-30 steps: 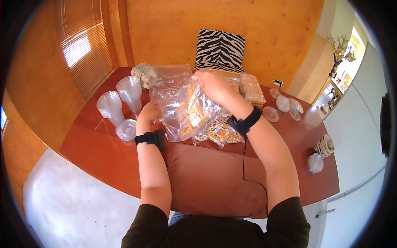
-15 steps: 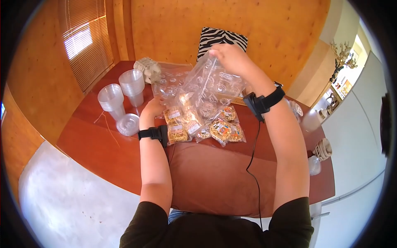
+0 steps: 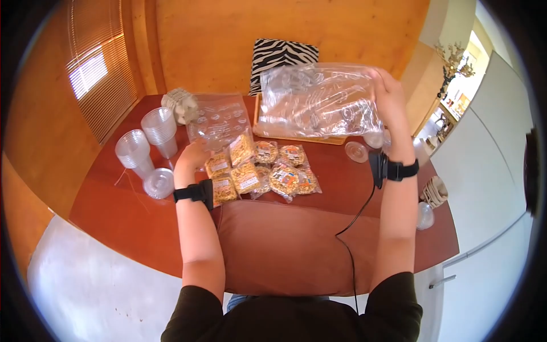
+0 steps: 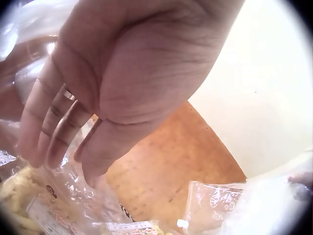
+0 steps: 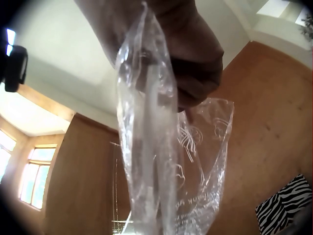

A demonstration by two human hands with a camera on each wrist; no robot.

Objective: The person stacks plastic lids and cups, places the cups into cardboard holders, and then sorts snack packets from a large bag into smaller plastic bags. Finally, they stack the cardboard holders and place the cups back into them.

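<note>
- The red-brown tabletop (image 3: 114, 211) is the biggest thing, and the other things sit on it or around it.
- A soft brown cushion (image 3: 273, 245) lies at the near edge, between the person's arms.
- A big, clear, shiny bag (image 3: 325, 102) with white marks is up in the air, over part of the tray (image 3: 319, 138).
- The zebra cushion (image 3: 282, 51) has black and white stripes and is past the far edge.
- A flat clear bag (image 3: 219, 119) lies on the tabletop, just beyond the left hand (image 3: 195, 155).
- The square food packs (image 3: 246, 178) are bunched up just beside the left hand.
- The round food packs (image 3: 284, 178) are next to them, on the right side.
- Two stacks of clear cups (image 3: 133, 151) stand on the left side.
- The right hand (image 3: 390, 100) pinches the big bag by its edge, with its fingers curled.
- The left hand reaches down by the square packs. Its fingers are long and loose, close together. One cannot tell if they touch a pack.
- A pale bundle (image 3: 180, 105) sits behind the cups.
- Clear lids (image 3: 158, 182) lie near the cups, and another clear lid (image 3: 356, 151) is near the tray.
</note>
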